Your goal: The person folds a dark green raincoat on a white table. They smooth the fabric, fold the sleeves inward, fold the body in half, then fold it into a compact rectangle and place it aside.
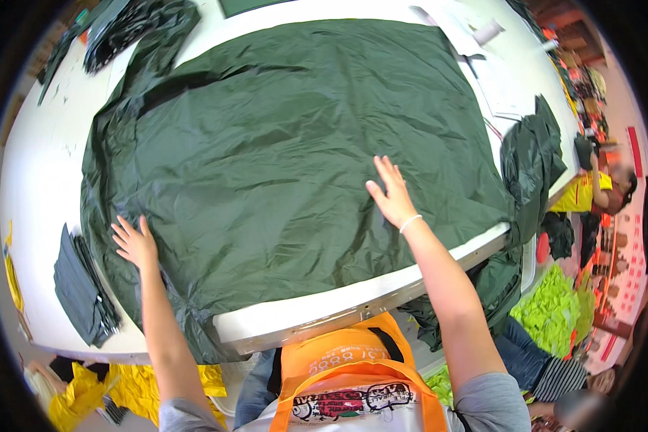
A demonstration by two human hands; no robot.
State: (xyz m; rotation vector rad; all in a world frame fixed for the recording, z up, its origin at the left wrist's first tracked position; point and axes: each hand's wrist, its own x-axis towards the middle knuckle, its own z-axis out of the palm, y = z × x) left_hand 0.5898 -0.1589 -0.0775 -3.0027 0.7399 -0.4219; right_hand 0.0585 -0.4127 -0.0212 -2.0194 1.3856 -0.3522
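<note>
A large sheet of dark green, thin, crinkled fabric [288, 151] lies spread over the white table [43, 180], with creases across it. My left hand [136, 241] rests on its left part, fingers spread. Farther in, right of the middle, my right hand [391, 193] lies on the fabric with the fingers stretched out; a white band circles that wrist. Neither hand grips anything. At the left the cloth hangs over the table's front edge, and a bunched part [531, 162] lies at the right.
A folded stack of dark fabric [85, 288] sits left of the sheet. More dark pieces [133, 32] lie at the far left. Papers [493, 86] and a white roll [487, 32] are at the far right. Bright green fabric [551, 306] and other people are beyond the table's right side.
</note>
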